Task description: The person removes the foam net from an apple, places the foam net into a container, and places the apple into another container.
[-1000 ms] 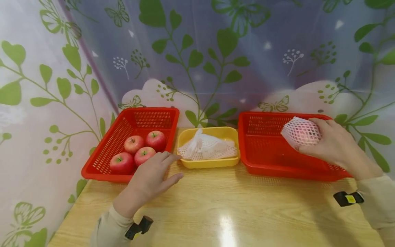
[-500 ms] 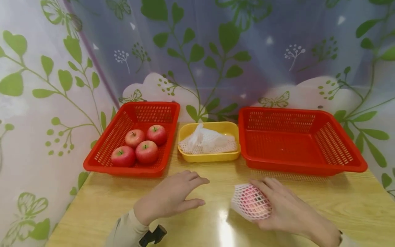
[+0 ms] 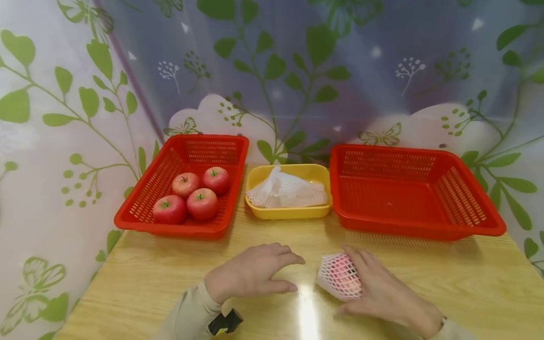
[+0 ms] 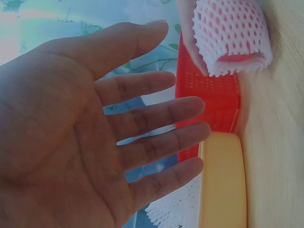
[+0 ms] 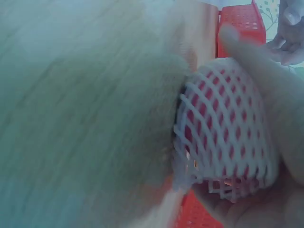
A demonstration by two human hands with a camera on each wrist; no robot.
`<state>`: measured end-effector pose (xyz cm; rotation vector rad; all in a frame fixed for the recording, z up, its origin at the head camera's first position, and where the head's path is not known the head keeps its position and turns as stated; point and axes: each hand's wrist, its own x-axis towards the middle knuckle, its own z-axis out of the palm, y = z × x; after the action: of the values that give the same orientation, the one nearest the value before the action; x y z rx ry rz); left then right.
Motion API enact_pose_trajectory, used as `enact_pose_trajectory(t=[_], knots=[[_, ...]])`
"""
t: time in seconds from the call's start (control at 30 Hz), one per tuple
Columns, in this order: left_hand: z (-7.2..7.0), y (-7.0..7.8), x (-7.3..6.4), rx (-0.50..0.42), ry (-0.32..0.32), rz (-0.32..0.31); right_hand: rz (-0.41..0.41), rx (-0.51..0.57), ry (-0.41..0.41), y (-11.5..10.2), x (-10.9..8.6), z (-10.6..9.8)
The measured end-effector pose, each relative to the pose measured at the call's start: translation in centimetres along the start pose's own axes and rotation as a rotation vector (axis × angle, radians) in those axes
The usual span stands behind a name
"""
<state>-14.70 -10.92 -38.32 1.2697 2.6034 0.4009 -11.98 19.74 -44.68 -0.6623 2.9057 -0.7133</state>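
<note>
An apple in a white foam net sleeve (image 3: 340,277) is low over the front middle of the table, gripped from its right side by my right hand (image 3: 382,288). In the right wrist view the net (image 5: 228,128) covers most of the red fruit. To its left, my left hand (image 3: 257,271) is held apart from it with the fingers extended and nothing in the palm, as the left wrist view shows. Several bare red apples (image 3: 202,204) lie in the left red basket (image 3: 170,230). White foam nets (image 3: 293,191) lie in the yellow tray (image 3: 289,214).
The right red basket (image 3: 391,198) stands at the back right, beside the yellow tray. All three containers line the rear of the wooden table (image 3: 170,283). A patterned curtain (image 3: 297,71) hangs close behind them.
My right hand has brought the netted apple out of the right basket to the front middle of the table. My left hand has moved right and nearer, away from the left basket.
</note>
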Motion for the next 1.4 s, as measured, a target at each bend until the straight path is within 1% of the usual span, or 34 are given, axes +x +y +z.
enact_pose_trajectory(t=[0.07,0.13,0.33,0.43,0.57,0.67,0.87,0.97,1.1,1.23,1.4], knots=[[0.1,0.1,0.1,0.005,0.0,0.001,0.012,0.037,-0.003,-0.1,0.1,0.2],[0.3,0.2,0.2,0.012,0.0,-0.001,0.016,0.054,0.011,-0.1,0.3,0.4],[0.7,0.1,0.5,0.014,-0.006,-0.029,-0.024,0.086,0.094,-0.5,0.5,1.2],[0.9,0.0,0.6,0.025,-0.005,-0.037,-0.038,0.1,0.113,-0.8,0.7,1.8],[1.0,-0.1,0.7,0.038,0.007,-0.037,-0.066,0.06,0.09,-0.9,0.9,2.1],[0.9,-0.1,0.6,0.03,0.013,-0.045,-0.084,0.033,0.074,-0.8,0.9,2.1],[0.5,-0.2,0.5,0.03,0.015,-0.052,-0.079,0.083,0.066,-0.7,0.7,1.9],[0.3,-0.2,0.5,0.035,0.014,-0.051,-0.093,0.093,0.062,-0.6,0.7,1.8],[0.1,0.1,0.5,0.053,0.011,-0.03,-0.111,0.059,0.046,-0.6,0.7,1.4],[-0.2,0.6,0.5,0.063,0.003,-0.015,-0.103,0.024,0.04,-0.5,0.6,1.1],[-0.6,0.8,0.4,0.068,-0.007,-0.027,-0.127,0.055,0.028,-0.2,0.5,1.0]])
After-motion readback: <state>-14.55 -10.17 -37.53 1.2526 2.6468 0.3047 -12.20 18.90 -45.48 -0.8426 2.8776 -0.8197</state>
